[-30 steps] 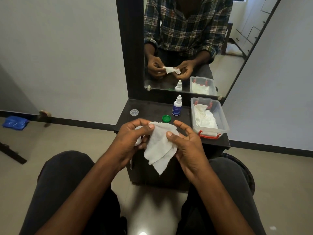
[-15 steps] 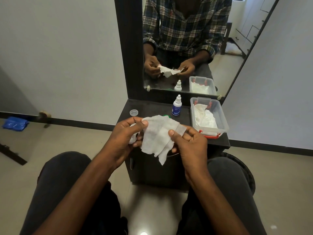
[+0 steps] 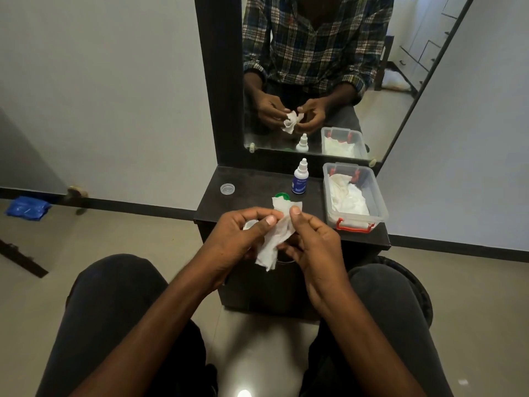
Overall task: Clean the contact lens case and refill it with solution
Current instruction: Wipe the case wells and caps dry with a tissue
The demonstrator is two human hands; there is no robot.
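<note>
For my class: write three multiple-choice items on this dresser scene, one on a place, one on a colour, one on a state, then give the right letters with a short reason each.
1. Where does the solution bottle stand?
A. left of the plastic tub
B. inside the tub
C. on the floor

2. What colour is the cap peeking out behind the tissue?
A. red
B. green
C. yellow

3. How is the tissue held?
A. lying flat on the dresser top
B. draped over a knee
C. gripped between the left hand and the right hand

Key: 1 A, the bottle stands on the dresser beside the tub's left wall. 2 B, a green rim shows. 3 C, both thumbs press on it.
</note>
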